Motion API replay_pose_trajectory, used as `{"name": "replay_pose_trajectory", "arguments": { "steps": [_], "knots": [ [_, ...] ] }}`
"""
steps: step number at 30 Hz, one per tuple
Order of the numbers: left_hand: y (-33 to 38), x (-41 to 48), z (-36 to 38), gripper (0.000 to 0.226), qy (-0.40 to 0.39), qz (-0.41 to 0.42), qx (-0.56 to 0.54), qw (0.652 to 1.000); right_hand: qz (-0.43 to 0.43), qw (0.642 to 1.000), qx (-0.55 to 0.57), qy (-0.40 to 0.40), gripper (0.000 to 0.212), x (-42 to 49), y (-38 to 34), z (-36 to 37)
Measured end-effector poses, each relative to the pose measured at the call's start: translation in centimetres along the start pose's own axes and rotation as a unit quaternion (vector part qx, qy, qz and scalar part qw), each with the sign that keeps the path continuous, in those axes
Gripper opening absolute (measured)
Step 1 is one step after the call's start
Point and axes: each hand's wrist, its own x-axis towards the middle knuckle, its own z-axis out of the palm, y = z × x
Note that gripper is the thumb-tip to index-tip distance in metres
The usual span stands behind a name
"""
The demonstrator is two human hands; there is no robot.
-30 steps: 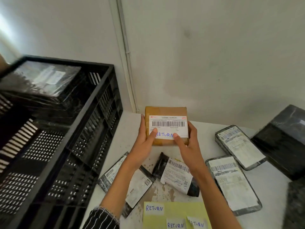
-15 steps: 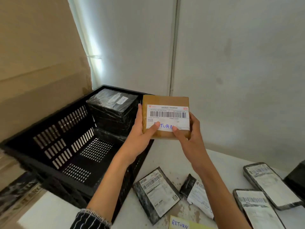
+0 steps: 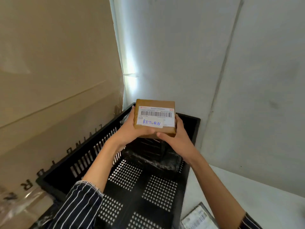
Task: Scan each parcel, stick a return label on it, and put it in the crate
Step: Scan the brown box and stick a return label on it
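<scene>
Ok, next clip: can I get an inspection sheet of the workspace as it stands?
Surface: white table, only a corner in view.
Job's things: brown parcel bearing a RETURN label, held above the black crate; a black wrapped parcel lies inside; a labelled parcel sits on the table.
Clutter: nothing seen.
Hands: left hand and right hand both grip the brown parcel.
Cables: nothing seen.
Surroundings: white wall; cardboard box left of the crate.
</scene>
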Motion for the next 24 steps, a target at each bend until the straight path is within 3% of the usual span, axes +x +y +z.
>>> {"name": "replay_pose_trajectory", "arguments": {
  "steps": [7,11,16,24],
  "knots": [
    [-3.3,6.4,-7.6,0.102,-0.044,-0.050,0.065,0.996,-0.001,0.999,-0.041,0.011,0.065,7.8,2.3,5.6],
    [-4.9,9.5,-9.5,0.101,0.001,-0.072,0.123,0.990,0.019,0.998,-0.041,0.037,0.070,10.8,3.1,7.3],
    [-6.6,11.6,-10.6,0.085,0.042,-0.082,0.109,0.990,0.064,0.994,-0.070,0.051,0.079,13.7,4.8,9.0],
    [-7.3,13.7,-9.9,0.073,0.040,-0.044,0.221,0.973,0.075,0.987,-0.110,0.092,0.074,15.5,7.3,9.3]
  ]
}}
